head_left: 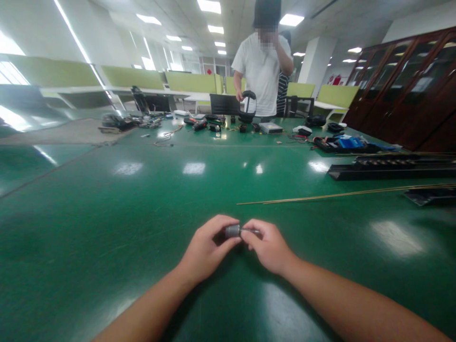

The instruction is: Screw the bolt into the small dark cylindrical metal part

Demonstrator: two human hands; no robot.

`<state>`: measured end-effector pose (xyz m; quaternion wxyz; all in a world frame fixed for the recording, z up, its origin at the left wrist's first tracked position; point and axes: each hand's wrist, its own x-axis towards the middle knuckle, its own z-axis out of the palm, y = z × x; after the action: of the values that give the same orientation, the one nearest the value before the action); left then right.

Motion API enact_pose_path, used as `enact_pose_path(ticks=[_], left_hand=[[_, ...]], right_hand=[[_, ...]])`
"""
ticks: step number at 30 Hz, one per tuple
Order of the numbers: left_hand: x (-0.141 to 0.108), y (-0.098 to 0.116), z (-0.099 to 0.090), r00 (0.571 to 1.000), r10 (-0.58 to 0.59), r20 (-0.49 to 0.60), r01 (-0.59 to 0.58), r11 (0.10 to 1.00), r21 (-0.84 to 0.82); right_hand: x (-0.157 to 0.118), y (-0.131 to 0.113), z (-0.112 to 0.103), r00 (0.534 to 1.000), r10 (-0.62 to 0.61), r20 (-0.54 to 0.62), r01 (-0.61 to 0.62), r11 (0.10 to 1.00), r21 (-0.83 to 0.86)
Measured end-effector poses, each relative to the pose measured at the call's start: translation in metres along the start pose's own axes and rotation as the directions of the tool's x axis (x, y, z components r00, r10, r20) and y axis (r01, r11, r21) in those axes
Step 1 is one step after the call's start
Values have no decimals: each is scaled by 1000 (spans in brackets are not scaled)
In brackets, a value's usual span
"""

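Observation:
My left hand point(210, 244) curls its thumb and fingers around a small dark grey metal cylinder point(232, 231), which lies sideways between them. A thin metal rod point(255, 231) is in line with the cylinder's right end, and the thumb and fingers of my right hand point(267, 243) are closed on it. The fingertips of both hands almost meet where rod and cylinder come together; whether the two parts are joined there is hidden. Both hands are just above the green tabletop point(142, 228).
Thin brass-coloured rods point(302, 200) lie beyond my right hand. Black metal channels point(392, 168) are at the right. Tools, cables and a tray with blue items point(349, 142) line the far edge. A person in a white shirt point(258, 71) stands there, holding a black headset-like band point(248, 107).

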<state>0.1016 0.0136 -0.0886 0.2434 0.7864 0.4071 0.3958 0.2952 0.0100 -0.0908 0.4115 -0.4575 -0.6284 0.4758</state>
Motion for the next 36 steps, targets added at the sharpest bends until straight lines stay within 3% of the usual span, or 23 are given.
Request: enact_pose_path(ticks=[9,17,36], left_hand=[[2,2,1,1000,-11,-24,11,1000,-8],[1,1,4,976,-214,-37,201,954,-223],[2,1,3,971,-227,-71,201,943,-265]], right_hand=[[-1,-1,0,1000,-20,5,19,1000,12],[0,-3,-1,1000,-12,-9,12,998,54],[2,4,-1,1000,28,-4,-28,998,53]])
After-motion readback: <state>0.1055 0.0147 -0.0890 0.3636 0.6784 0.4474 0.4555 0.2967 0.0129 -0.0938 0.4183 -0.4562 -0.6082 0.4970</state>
